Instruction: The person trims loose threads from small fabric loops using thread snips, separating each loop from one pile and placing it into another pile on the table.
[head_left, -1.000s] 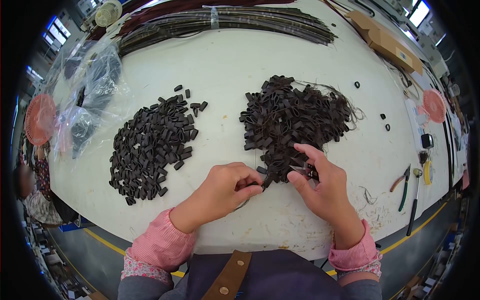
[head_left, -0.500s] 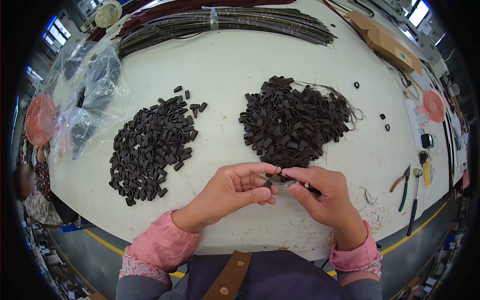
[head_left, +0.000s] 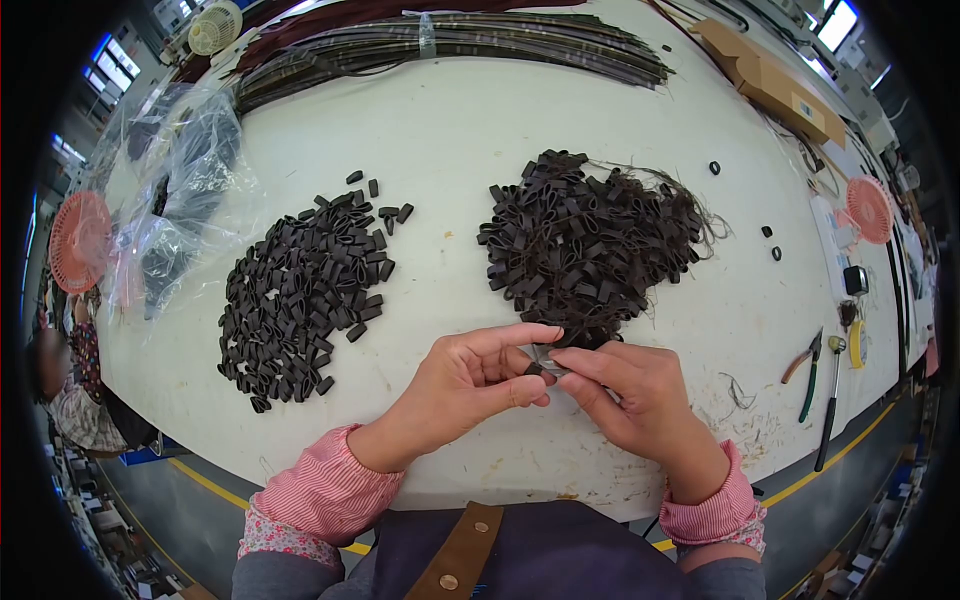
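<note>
My left hand [head_left: 470, 378] has its fingers closed round a small dark loop [head_left: 534, 369] at the near edge of the right-hand heap. Beside it, my right hand [head_left: 632, 397] is closed on small metal scissors, whose blades [head_left: 547, 358] point toward the loop; their handles are mostly hidden in my fingers. Just beyond both hands lies a heap of dark loops with loose threads [head_left: 590, 240]. A second heap of dark loops [head_left: 300, 290], without visible long threads, spreads out to the left.
Bundled dark strips [head_left: 450, 45] lie at the back of the white table [head_left: 450, 140]. Clear plastic [head_left: 200, 180] is at left. Pliers [head_left: 811, 372], a black-handled tool [head_left: 828, 415], yellow tape [head_left: 858, 343] and a pink fan [head_left: 868, 211] are at right. A person [head_left: 75, 390] is at far left.
The hands have come together in front of the right heap. My left hand has moved a small loop away from the heap's edge, and the scissor blades have come up to it.
</note>
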